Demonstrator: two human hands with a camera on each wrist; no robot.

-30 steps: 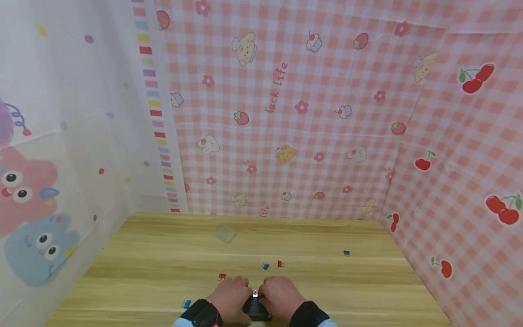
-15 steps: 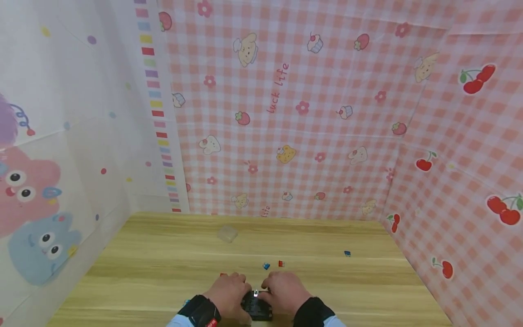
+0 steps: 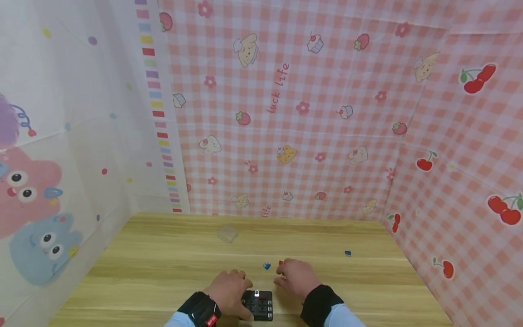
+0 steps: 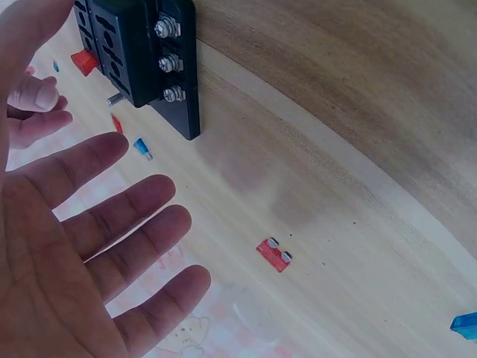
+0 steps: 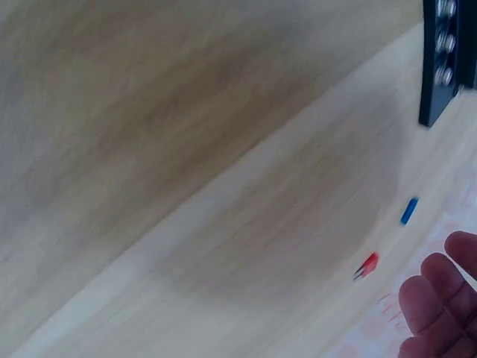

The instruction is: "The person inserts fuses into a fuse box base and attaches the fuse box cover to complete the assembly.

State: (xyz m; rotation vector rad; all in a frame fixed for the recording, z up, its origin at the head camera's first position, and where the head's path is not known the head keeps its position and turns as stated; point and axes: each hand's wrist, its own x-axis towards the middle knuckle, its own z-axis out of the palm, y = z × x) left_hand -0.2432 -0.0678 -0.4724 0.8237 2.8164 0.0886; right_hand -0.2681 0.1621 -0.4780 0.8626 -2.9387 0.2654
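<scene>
From where I stand, the left hand [image 3: 229, 293] is beside the black box [image 3: 258, 306], its fingers straight and spread apart, the thumb close along the box's near left edge; I cannot tell whether it touches. The box lies on the wooden tabletop [image 3: 171, 259], just right of that hand, with silvery screws down its right side. From the left wrist, a red piece [image 4: 84, 63] shows at the box's edge, and I cannot tell whether it is seated. The right hand [image 3: 300, 278] is held over to the right of the box, its fingers relaxed and slightly bent. A red fuse [image 5: 366, 266] lies just ahead of its fingertips; from the right wrist there is a gap between them. A blue fuse [image 3: 267, 265] sits left of the red one, ahead of the box. Another blue fuse [image 3: 348, 253] lies ahead and well to the right of the right hand. Off the left hand's fingertips, its wrist view shows a second red fuse [image 4: 274, 255] and, farther away, a third blue one [image 4: 464, 326]. A clear cover [image 3: 228, 234] lies well ahead of the left hand.
</scene>
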